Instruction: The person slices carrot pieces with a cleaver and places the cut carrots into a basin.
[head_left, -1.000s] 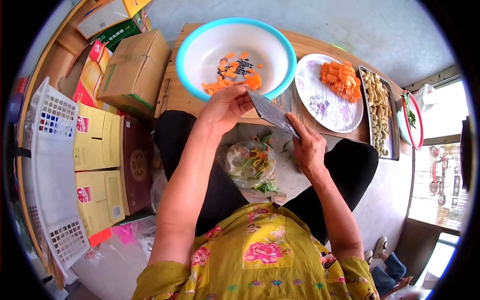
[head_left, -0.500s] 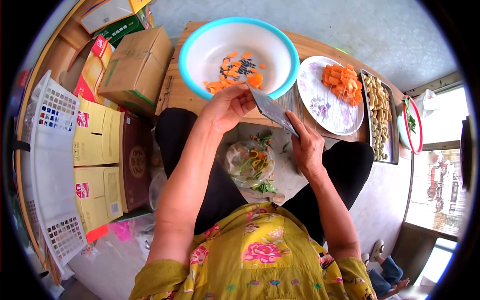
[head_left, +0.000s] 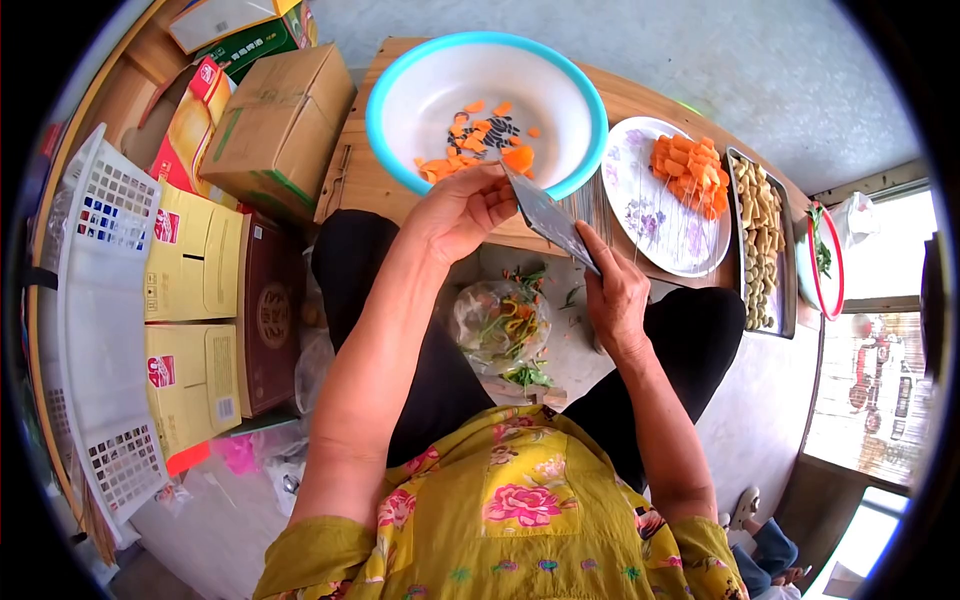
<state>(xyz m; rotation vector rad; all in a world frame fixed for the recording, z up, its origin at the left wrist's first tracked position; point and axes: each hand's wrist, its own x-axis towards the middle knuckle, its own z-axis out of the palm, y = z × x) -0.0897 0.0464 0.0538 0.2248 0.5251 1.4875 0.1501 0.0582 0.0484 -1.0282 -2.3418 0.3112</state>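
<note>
My right hand (head_left: pixel 613 295) is closed on the handle end of a broad grey cleaver (head_left: pixel 548 220), held tilted over the table's front edge. My left hand (head_left: pixel 462 212) has curled fingers at the blade's other end, beside a carrot piece (head_left: pixel 517 160) near the bowl's rim; whether its fingertips grip the carrot is hidden. Below the blade's far end, the blue-rimmed white bowl (head_left: pixel 590 88) holds orange carrot slices (head_left: pixel 462 160) over a dark pattern. Right of the bowl, skewered carrot slices (head_left: pixel 690 175) lie on a white flowered plate (head_left: pixel 628 190).
A metal tray (head_left: pixel 790 300) of skewered pale food stands at the table's right end, near a red-rimmed bowl (head_left: pixel 838 268). Boxes (head_left: pixel 275 130) and a white basket (head_left: pixel 105 350) are at left. A plastic bag of scraps (head_left: pixel 500 325) lies between my knees. Another person's legs (head_left: pixel 770 550) show at lower right.
The view has shifted slightly, so the bowl and plate appear a little further right. Both hands and the cleaver keep nearly the same pose.
</note>
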